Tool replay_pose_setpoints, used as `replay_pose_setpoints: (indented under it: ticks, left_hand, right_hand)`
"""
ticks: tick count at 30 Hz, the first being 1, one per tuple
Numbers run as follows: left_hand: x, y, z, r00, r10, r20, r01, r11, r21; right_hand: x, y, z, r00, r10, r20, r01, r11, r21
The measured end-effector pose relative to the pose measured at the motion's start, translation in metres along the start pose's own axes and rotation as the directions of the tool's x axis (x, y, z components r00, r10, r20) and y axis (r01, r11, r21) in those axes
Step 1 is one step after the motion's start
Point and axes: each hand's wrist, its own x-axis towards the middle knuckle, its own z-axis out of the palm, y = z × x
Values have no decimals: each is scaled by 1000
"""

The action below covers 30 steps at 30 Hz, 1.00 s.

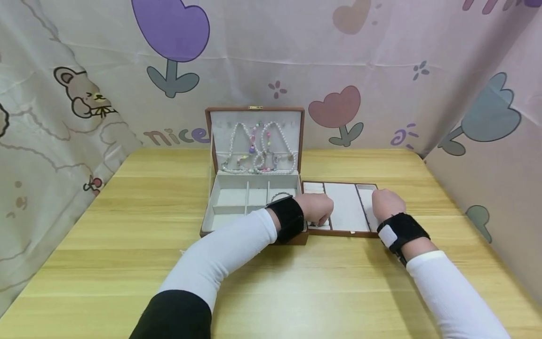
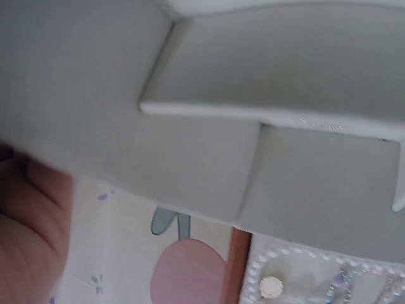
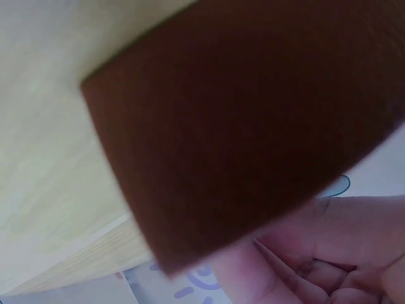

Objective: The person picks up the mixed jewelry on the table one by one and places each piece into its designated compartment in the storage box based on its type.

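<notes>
White cloth (image 1: pixel 254 42) printed with tulips and a bear hangs behind and beside a pale wood table (image 1: pixel 106 226). On it, towards the back, I see a brown jewellery box (image 1: pixel 228 197) with its lid standing up and its pale lining split into compartments. Just beside the box, on the person's right, lies a shallow brown-edged tray (image 1: pixel 342 202), the thing both hands are at. The right hand (image 1: pixel 387 205) is at the tray's far right end, fingers curled round the edge and holding it. The left hand (image 1: pixel 315 207) reaches across the box to the tray's left section, fingers bent downwards; I cannot tell whether they pinch anything, as the tips are hidden. Strings of pearly beads (image 1: pixel 231 145) hang inside the lid, a gold round pendant (image 2: pixel 271 287) beside them in the left wrist view. One silvery bangle (image 1: pixel 280 192) sits in a compartment.
</notes>
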Motion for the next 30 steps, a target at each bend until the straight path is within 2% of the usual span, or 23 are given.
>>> replay_pose_setpoints:
  ticks: [3, 7, 14, 17, 20, 23, 25, 27, 28, 29, 30]
  left_hand:
    - [0, 1, 3, 1000, -19, -24, 19, 1000, -4]
    - [-3, 3, 6, 998, -27, -49, 26, 1000, -17]
    - [-8, 4, 8, 998, -21, -53, 18, 998, -60]
    - [-10, 0, 8, 998, -10, -54, 5, 995, -95]
    - [-19, -6, 2, 991, -2, -131, -17, 989, -147]
    - [-43, -18, -10, 966, -33, -256, -27, 973, -228]
    - [-69, -31, -17, 943, -121, -311, 30, 959, -282]
    - [-105, -51, -21, 911, -270, -311, 166, 933, -320]
    - [-124, -61, -20, 888, -356, -290, 253, 906, -339]
    - [-143, -72, -19, 860, -446, -246, 350, 868, -352]
    - [-161, -82, -16, 828, -527, -193, 436, 820, -371]
  right_hand:
    - [1, 2, -1, 1000, -12, 7, 12, 1000, 17]
    - [1, 13, -3, 999, 0, 45, -5, 993, 114]
    - [1, 30, 5, 977, 45, 209, -98, 963, 250]
    - [1, 34, 9, 979, 31, 201, -90, 954, 287]
    - [0, 37, 10, 981, 27, 192, -91, 939, 331]
    - [-2, 39, 10, 978, 29, 206, -107, 919, 380]
    - [-4, 41, 10, 976, 36, 215, -122, 908, 400]
    - [-3, 39, 11, 977, 18, 212, -104, 910, 401]
    - [-3, 39, 12, 977, 12, 214, -99, 909, 404]
    - [-3, 38, 12, 976, 6, 216, -95, 909, 407]
    - [-3, 38, 13, 976, 2, 217, -93, 909, 407]
